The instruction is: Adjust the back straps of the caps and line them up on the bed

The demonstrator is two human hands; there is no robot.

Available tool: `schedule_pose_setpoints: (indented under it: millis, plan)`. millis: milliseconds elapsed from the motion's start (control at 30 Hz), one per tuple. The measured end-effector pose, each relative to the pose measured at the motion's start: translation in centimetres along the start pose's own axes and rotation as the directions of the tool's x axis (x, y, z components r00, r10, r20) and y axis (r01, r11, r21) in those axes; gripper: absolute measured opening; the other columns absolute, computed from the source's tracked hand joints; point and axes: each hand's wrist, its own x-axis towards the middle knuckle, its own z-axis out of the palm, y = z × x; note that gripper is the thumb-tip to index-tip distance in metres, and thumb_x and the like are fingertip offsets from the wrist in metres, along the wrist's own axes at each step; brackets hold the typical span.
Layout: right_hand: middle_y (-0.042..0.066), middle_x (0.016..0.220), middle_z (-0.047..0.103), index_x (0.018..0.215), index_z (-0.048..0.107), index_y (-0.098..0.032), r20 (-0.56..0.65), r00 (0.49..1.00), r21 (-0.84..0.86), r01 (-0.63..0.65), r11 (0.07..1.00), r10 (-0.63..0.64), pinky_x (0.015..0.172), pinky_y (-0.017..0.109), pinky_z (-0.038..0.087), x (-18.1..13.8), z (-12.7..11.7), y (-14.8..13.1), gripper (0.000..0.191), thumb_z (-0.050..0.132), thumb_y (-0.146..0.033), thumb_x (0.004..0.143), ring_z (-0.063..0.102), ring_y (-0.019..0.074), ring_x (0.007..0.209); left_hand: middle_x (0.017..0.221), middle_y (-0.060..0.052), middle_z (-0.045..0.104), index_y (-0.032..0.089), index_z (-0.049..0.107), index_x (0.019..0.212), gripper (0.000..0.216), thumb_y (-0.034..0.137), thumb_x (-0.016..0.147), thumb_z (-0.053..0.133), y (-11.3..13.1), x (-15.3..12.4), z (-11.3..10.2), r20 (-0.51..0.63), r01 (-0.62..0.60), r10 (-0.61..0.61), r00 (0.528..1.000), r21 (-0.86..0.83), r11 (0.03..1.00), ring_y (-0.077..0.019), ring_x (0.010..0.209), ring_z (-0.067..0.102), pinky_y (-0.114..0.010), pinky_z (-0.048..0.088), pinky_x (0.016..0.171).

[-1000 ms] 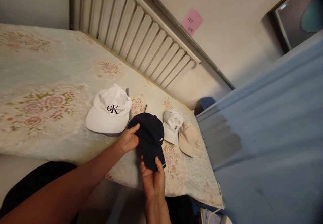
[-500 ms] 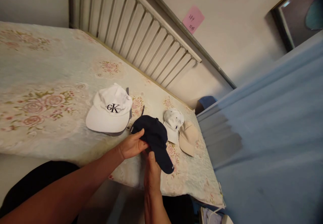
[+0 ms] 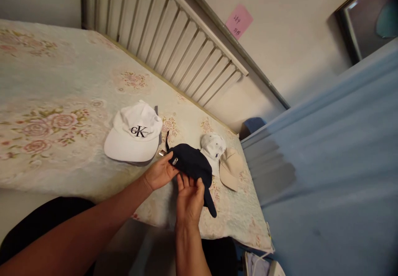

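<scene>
A dark navy cap (image 3: 192,164) is raised just above the flowered bed cover, turned so its back strap and metal buckle face me. My left hand (image 3: 160,172) grips the cap's back edge by the buckle. My right hand (image 3: 189,199) holds the cap from below, fingers curled up against its crown, with the brim pointing down to the right. A white cap with a black logo (image 3: 133,133) lies to the left. A small white cap (image 3: 213,149) and a beige cap (image 3: 230,168) lie just to the right.
The bed with a pale flowered cover (image 3: 56,114) fills the left side. A slatted headboard (image 3: 174,39) runs along the wall behind it, with a pink note (image 3: 239,21) above. A blue curtain (image 3: 336,164) hangs at the right.
Both hands have turned the navy cap round. Its brim swung from facing me to pointing down right. The strap and buckle now show at the left hand.
</scene>
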Motion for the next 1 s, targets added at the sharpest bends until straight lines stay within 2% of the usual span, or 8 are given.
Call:
schedule_pose_setpoints:
  millis: [100, 200, 433, 567, 633, 733, 867, 1000]
  plan:
    - [0.007, 0.114, 0.069, 0.106, 0.062, -0.024, -0.018, 1.000, 0.001, 0.011, 1.000, -0.011, 0.103, 0.050, 0.043, -0.1, -0.5, -0.7, 0.030, 0.051, -0.040, 0.083, 0.060, 0.0230, 0.115, 0.101, -0.008, 0.075, 0.012, 0.065, 0.112, 0.025, 0.017, 0.095, 0.047, 0.0, 0.0, -0.1, -0.010, -0.016, 0.016, 1.000, 0.008, 1.000, -0.0158, 0.091, 0.070, -0.029, 0.055, 0.085]
    - [0.008, 0.120, 0.066, 0.113, 0.062, -0.025, 0.024, 0.999, -0.026, 0.031, 0.999, -0.030, 0.105, 0.051, 0.042, -0.1, -0.4, -0.9, 0.035, 0.053, -0.043, 0.084, 0.057, 0.0234, 0.121, 0.101, -0.008, 0.074, 0.012, 0.066, 0.108, 0.023, 0.015, 0.093, 0.049, -0.3, -0.1, -0.2, 0.008, -0.005, 0.005, 1.000, 0.039, 0.999, -0.0156, 0.089, 0.070, -0.029, 0.055, 0.084]
    - [0.010, 0.115, 0.069, 0.117, 0.062, -0.016, 0.053, 0.998, -0.143, 0.020, 0.989, -0.013, 0.100, 0.045, 0.046, 0.8, 0.6, 0.4, 0.043, 0.068, -0.032, 0.078, 0.065, 0.0225, 0.107, 0.092, -0.008, 0.074, 0.014, 0.067, 0.098, 0.013, 0.016, 0.089, 0.057, -0.8, -0.9, -0.5, 0.141, 0.090, -0.119, 0.983, 0.196, 0.976, -0.0181, 0.083, 0.070, -0.034, 0.056, 0.081]
    - [0.010, 0.109, 0.071, 0.116, 0.063, -0.015, 0.011, 0.998, -0.218, 0.069, 0.973, -0.068, 0.090, 0.041, 0.052, 1.3, 0.6, 0.2, 0.042, 0.066, -0.035, 0.078, 0.066, 0.0221, 0.100, 0.093, -0.009, 0.073, 0.013, 0.066, 0.101, 0.015, 0.015, 0.087, 0.060, -0.5, -0.9, -0.9, 0.188, 0.051, -0.108, 0.976, 0.286, 0.957, -0.0189, 0.081, 0.070, -0.035, 0.056, 0.079]
    - [0.009, 0.105, 0.072, 0.114, 0.063, -0.016, -0.017, 0.995, -0.243, 0.092, 0.966, -0.100, 0.083, 0.037, 0.055, 1.4, 0.6, -0.3, 0.040, 0.065, -0.035, 0.079, 0.067, 0.0204, 0.095, 0.090, -0.009, 0.072, 0.013, 0.066, 0.097, 0.012, 0.015, 0.086, 0.062, -0.4, -0.7, -0.9, 0.187, 0.038, -0.099, 0.977, 0.305, 0.951, -0.0188, 0.079, 0.070, -0.035, 0.057, 0.077]
    - [0.007, 0.102, 0.072, 0.116, 0.061, -0.019, -0.029, 0.993, -0.247, 0.104, 0.963, -0.115, 0.076, 0.033, 0.055, 1.7, 0.7, -1.1, 0.040, 0.065, -0.034, 0.079, 0.068, 0.0179, 0.088, 0.082, -0.006, 0.070, 0.013, 0.067, 0.090, 0.010, 0.022, 0.087, 0.061, -0.2, -0.6, -0.8, 0.129, 0.056, -0.094, 0.987, 0.275, 0.960, -0.0188, 0.075, 0.069, -0.037, 0.058, 0.075]
    - [0.006, 0.100, 0.072, 0.118, 0.059, -0.021, -0.009, 0.993, -0.224, 0.114, 0.968, -0.119, 0.081, 0.036, 0.055, 2.4, 0.7, -1.9, 0.041, 0.063, -0.034, 0.079, 0.068, 0.0169, 0.087, 0.087, -0.010, 0.071, 0.013, 0.067, 0.097, 0.024, 0.033, 0.091, 0.055, 0.0, -0.6, -0.7, 0.128, 0.127, -0.161, 0.979, 0.239, 0.963, -0.0219, 0.078, 0.069, -0.039, 0.057, 0.075]
    - [0.003, 0.093, 0.072, 0.113, 0.060, -0.021, -0.019, 0.995, -0.153, 0.096, 0.984, -0.100, 0.084, 0.036, 0.055, 3.1, 0.7, -2.3, 0.035, 0.063, -0.030, 0.079, 0.068, 0.0157, 0.085, 0.088, -0.008, 0.071, 0.015, 0.067, 0.083, 0.007, 0.019, 0.086, 0.062, -0.1, -0.8, -0.8, 0.157, 0.116, -0.166, 0.974, 0.284, 0.952, -0.0218, 0.085, 0.069, -0.041, 0.055, 0.080]
